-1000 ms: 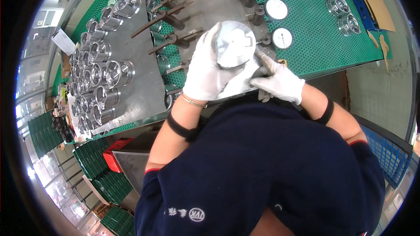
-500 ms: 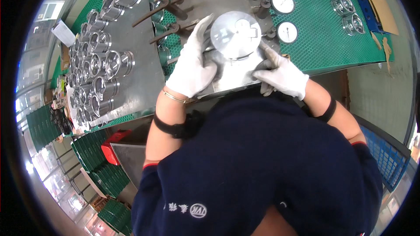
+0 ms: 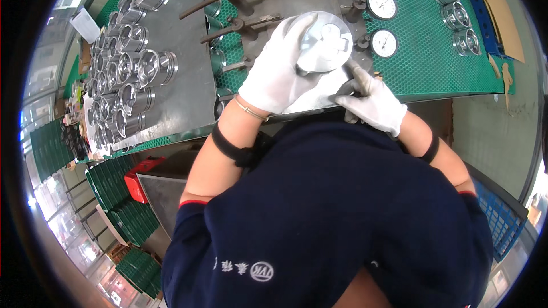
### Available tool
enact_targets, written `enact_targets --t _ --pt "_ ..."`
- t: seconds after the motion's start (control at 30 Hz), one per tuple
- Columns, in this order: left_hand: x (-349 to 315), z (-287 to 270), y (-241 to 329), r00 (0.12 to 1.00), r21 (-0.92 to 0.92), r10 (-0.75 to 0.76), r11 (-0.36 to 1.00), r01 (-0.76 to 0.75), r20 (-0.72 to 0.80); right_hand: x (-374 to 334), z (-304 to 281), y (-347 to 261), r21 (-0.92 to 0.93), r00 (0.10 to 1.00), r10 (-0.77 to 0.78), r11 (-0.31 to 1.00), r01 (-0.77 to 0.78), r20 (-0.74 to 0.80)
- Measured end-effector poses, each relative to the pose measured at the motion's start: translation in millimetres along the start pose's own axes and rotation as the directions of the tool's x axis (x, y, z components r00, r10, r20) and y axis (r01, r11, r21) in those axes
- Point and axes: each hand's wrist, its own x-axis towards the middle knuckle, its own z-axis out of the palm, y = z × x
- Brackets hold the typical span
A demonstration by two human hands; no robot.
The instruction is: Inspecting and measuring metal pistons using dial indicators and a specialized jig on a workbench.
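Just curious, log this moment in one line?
left hand: holds piston | right hand: at its lower edge | dial gauges beside

Bench layout as I see it from the head view.

My left hand (image 3: pixel 278 71) lies over the piston (image 3: pixel 325 43), with my right hand (image 3: pixel 374 102) just right of it and nearer me. Left of both, a metal plate (image 3: pixel 182 88) carries rows of pistons (image 3: pixel 123 80). Behind and right, three dial gauges (image 3: pixel 381 4) stand on the mesh mat (image 3: pixel 434 51). Stacked crates (image 3: pixel 123 211) sit below the bench, to my left.
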Motion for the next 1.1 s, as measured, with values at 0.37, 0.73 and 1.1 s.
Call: enact_targets --t 0.37,0.73,1.1 --pt "2 3 -2 1.0 -0.038 -0.001 0.999 0.0 -0.021 2 -2 -9 0.011 0.996 0.085 0.996 -0.085 0.014" --pt "1 3 -3 1.0 0.002 -0.003 1.0 0.003 -0.025 8 -3 2 -0.098 0.999 0.041 0.994 -0.043 -0.022" --pt "5 -21 47 0.725 -0.558 -0.476 0.464 0.688 0.497 -5 -13 2 -0.433 0.841 -0.468 0.84 0.327 -0.271"
